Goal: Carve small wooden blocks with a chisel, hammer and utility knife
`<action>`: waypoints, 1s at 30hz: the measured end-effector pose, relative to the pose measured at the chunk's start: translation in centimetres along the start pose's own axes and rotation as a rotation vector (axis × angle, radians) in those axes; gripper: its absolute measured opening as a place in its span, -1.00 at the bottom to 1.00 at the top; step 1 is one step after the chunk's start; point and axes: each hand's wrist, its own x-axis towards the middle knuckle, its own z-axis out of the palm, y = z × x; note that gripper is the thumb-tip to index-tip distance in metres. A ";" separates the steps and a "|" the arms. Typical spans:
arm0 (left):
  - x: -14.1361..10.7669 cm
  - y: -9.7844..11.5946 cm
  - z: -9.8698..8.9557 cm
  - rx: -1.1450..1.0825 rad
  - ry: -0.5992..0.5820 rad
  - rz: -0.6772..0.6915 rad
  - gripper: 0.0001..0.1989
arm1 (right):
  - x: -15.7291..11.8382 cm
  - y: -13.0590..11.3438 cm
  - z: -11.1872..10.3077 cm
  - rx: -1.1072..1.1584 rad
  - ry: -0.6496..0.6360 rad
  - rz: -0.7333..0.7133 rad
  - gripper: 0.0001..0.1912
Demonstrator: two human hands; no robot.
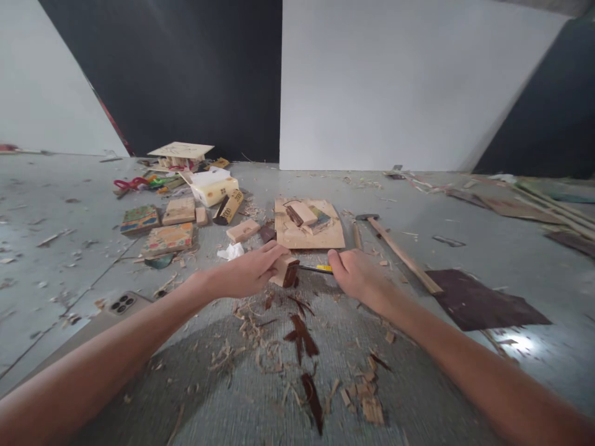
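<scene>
A small wooden block [282, 272] with a dark brown end is held by my left hand [246, 269], its fingers closed over the top. My right hand [356, 272] is wrapped round a tool with a yellow collar [324, 268]. The tool's thin dark shaft points left and meets the block's dark end. Behind the hands lies a light wooden board [309, 238], with another part-dark block [302, 213] on it. Wood shavings [251, 328] and dark brown chips [301, 337] are scattered below the hands.
A hammer [404, 254] and a dark brown sheet [488, 300] lie right. Painted blocks [170, 238], a pale wooden piece [243, 230], a sandpaper roll [229, 207] and a cream packet [214, 189] sit left. A phone [127, 303] is near my left forearm. Panels stand behind.
</scene>
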 end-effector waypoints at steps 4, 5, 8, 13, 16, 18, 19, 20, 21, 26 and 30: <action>0.0 0.0 -0.1 -0.006 0.013 0.016 -0.74 | -0.1 -0.3 -0.1 -0.071 -0.015 0.023 -0.38; 0.0 0.1 -0.2 -0.005 0.015 0.018 -0.74 | -0.1 -0.4 -0.1 -0.098 -0.022 0.032 -0.38; 0.0 0.2 -0.2 0.005 0.013 0.024 -0.78 | -0.2 -0.7 0.0 -0.184 -0.081 0.056 -0.38; 0.2 0.0 0.1 0.001 0.038 0.049 -0.79 | -0.6 -1.2 0.7 -0.284 -0.132 0.038 -0.41; 0.1 -0.2 -0.1 -0.013 0.015 0.019 -0.79 | -0.7 -0.9 0.5 -0.212 -0.186 -0.006 -0.37; 0.0 -0.2 -0.3 -0.012 0.006 0.002 -0.78 | -0.8 -0.3 -0.2 -0.102 -0.302 -0.032 -0.32; -0.1 -0.1 -0.5 -0.007 0.008 0.001 -0.78 | -0.8 0.2 -0.7 -0.031 -0.363 -0.039 -0.28; -0.1 -0.1 -0.6 -0.003 0.009 0.005 -0.77 | -0.8 0.6 -1.3 0.041 -0.419 -0.047 -0.26; -0.2 -0.1 -0.8 -0.001 0.010 0.014 -0.76 | -0.9 1.1 -2.0 0.105 -0.454 -0.062 -0.24; -0.3 -0.3 -1.2 -0.041 0.022 0.105 -0.65 | -1.4 2.1 -4.7 0.189 -0.554 -0.231 -0.55; -0.2 -0.7 -1.3 -0.082 -0.003 0.082 -0.55 | -2.5 1.5 -4.6 0.167 -0.431 -0.386 -0.69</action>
